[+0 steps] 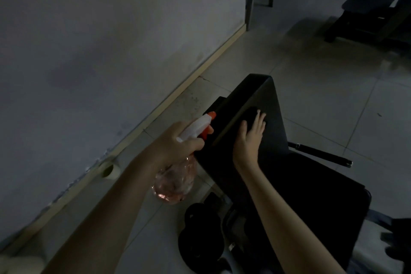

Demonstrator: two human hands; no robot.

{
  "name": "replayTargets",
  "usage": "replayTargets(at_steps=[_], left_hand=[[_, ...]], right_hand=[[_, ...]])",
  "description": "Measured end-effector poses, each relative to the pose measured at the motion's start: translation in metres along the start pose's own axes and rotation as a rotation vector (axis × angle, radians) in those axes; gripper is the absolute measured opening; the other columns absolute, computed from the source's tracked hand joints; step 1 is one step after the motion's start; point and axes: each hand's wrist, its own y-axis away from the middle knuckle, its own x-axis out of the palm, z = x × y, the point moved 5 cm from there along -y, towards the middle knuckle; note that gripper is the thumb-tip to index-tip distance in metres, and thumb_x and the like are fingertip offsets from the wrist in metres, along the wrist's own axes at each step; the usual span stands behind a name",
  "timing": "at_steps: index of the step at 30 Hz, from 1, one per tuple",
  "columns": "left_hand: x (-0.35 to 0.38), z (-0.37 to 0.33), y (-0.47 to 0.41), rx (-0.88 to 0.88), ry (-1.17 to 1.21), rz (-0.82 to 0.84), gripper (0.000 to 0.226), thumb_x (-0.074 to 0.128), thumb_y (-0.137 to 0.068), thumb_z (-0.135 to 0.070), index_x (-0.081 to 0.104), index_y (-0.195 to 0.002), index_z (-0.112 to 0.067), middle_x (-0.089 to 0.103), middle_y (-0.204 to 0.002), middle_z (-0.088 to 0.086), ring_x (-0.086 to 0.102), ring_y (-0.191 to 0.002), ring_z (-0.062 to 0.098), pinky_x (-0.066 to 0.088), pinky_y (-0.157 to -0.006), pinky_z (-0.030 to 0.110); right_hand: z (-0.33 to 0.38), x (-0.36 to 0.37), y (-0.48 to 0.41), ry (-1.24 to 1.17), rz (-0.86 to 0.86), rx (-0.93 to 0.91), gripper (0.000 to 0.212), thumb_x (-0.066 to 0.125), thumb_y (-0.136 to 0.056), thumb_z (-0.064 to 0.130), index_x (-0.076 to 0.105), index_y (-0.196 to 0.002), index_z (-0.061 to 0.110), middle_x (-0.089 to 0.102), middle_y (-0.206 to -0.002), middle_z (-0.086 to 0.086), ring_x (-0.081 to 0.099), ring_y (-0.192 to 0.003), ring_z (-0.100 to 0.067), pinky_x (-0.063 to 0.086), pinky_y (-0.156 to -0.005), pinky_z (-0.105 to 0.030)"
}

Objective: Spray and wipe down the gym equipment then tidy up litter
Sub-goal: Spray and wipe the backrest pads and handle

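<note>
The left hand (178,141) gripped the spray bottle (175,182) beside the black padded backrest (270,95), fingers curled round its neck, one on the orange trigger, nozzle aimed along the pad's edge; the right hand (250,140) lay flat on the backrest, fingers straight and slightly spread, pressing what looked like a dark cloth (250,114); the dimness hid its outline; the tiled floor (311,78) lay beneath.
</note>
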Motion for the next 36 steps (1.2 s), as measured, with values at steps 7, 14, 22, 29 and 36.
replayTargets(at_steps=[7, 14, 22, 29, 36], left_hand=[[0.003, 0.012, 0.009, 0.104, 0.098, -0.034, 0.04, 0.05, -0.074, -0.021, 0.063, -0.11, -0.034, 0.065, -0.114, -0.013, 0.061, -0.087, 0.0, 0.048, -0.085, 0.028], [0.0, 0.014, 0.008, 0.143, 0.16, -0.062, 0.033, 0.054, -0.078, -0.011, 0.065, -0.099, -0.034, 0.066, -0.104, -0.026, 0.059, -0.093, -0.009, 0.044, -0.078, 0.014], [0.004, 0.023, 0.016, 0.206, 0.186, -0.061, 0.032, 0.051, -0.081, -0.008, 0.059, -0.103, -0.029, 0.063, -0.106, -0.011, 0.056, -0.1, -0.014, 0.042, -0.081, 0.004], [0.002, 0.036, 0.014, 0.224, 0.233, -0.077, 0.036, 0.052, -0.086, 0.008, 0.062, -0.105, -0.022, 0.066, -0.104, -0.01, 0.057, -0.098, -0.014, 0.042, -0.076, 0.002], [0.003, 0.04, 0.013, 0.265, 0.209, -0.042, 0.042, 0.051, -0.076, -0.009, 0.059, -0.117, -0.005, 0.063, -0.113, -0.003, 0.058, -0.093, -0.009, 0.043, -0.076, 0.005]], right_hand=[[-0.009, 0.008, 0.004, -0.149, -0.105, 0.105, 0.053, 0.028, -0.103, 0.032, 0.009, -0.151, 0.022, -0.002, -0.16, 0.004, -0.006, -0.146, -0.013, 0.001, -0.12, -0.041], [-0.013, 0.024, 0.046, -0.106, -0.055, -0.102, 0.061, 0.026, -0.092, 0.055, 0.006, -0.145, 0.035, -0.005, -0.151, 0.022, -0.011, -0.141, 0.001, -0.001, -0.117, -0.029], [-0.025, 0.018, 0.03, -0.205, -0.132, 0.163, 0.057, 0.031, -0.102, 0.033, 0.005, -0.152, 0.021, 0.0, -0.16, 0.001, -0.001, -0.147, -0.014, 0.005, -0.12, -0.04], [-0.02, 0.027, 0.059, -0.134, -0.068, -0.055, 0.05, 0.03, -0.098, 0.039, 0.005, -0.142, 0.039, -0.003, -0.154, 0.019, -0.008, -0.143, -0.002, 0.0, -0.118, -0.03], [-0.001, 0.039, 0.068, -0.197, -0.155, 0.134, 0.055, 0.031, -0.103, 0.026, 0.008, -0.152, 0.017, 0.0, -0.16, 0.0, -0.004, -0.146, -0.015, 0.001, -0.119, -0.037]])
